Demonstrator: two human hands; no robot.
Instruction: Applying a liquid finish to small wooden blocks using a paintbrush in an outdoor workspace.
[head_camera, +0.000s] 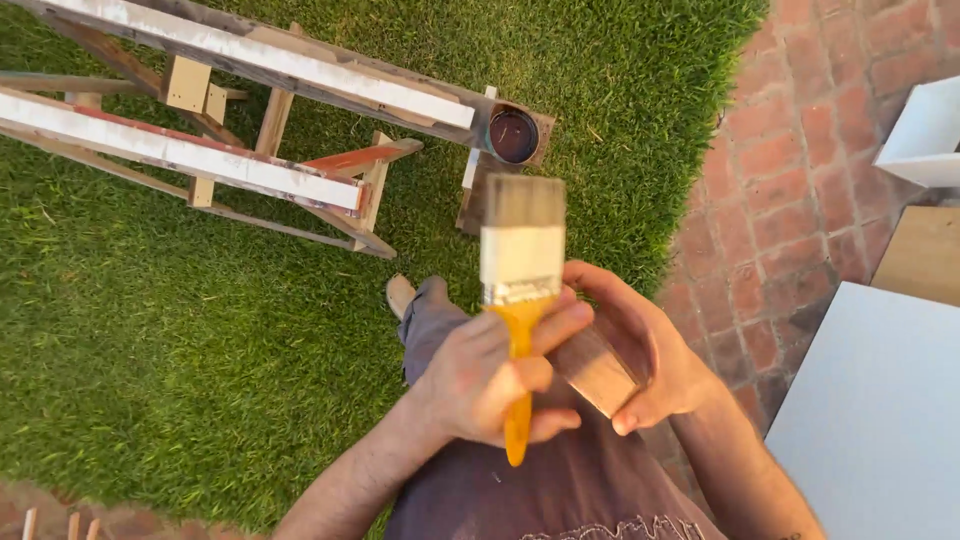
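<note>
My left hand (495, 385) is closed round a yellow-handled paintbrush (520, 290), bristles up; my right hand (645, 360) grips a small wooden block (598, 368) at its 3 o'clock. I judge stain from the brush could drip onto my shirt (560, 490).

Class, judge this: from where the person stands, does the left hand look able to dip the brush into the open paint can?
Probably not without stepping closer: the left hand holds the brush near the body, and the paint can sits beyond open grass.
</note>
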